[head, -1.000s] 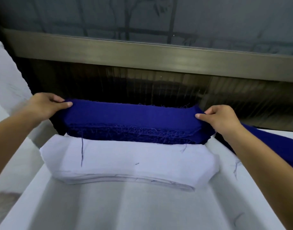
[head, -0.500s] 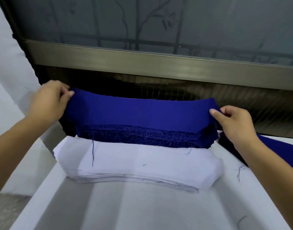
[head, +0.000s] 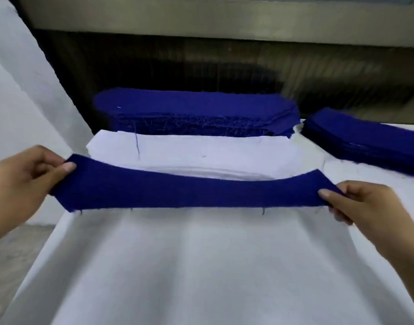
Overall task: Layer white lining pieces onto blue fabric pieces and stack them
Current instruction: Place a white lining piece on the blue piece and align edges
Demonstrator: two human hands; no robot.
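Head view shows 1 blue fabric piece (head: 189, 191) stretched flat between 2 hands, held just above the white table cover (head: 201, 266) and overlapping the near edge of the white lining stack (head: 201, 148). The left hand (head: 25, 181) pinches the left end of the strip, with the thumb on top and the fingers curled beneath. The right hand (head: 365, 207) pinches the right end in the same way. The far edge of the strip curves inward, and a few loose threads hang from its near edge.

Behind it, the white lining stack lies flat on the cover with a dark thread across its top sheet. Just beyond the lining sits a thick blue stack (head: 194, 109) with its frayed side facing the camera. A second blue stack (head: 365, 137) lies to the right, with a narrow gap between the 2. A metal rail (head: 224, 12) runs across the top, a white wall (head: 18, 90) rises at left, and grey floor (head: 13, 242) shows below it.
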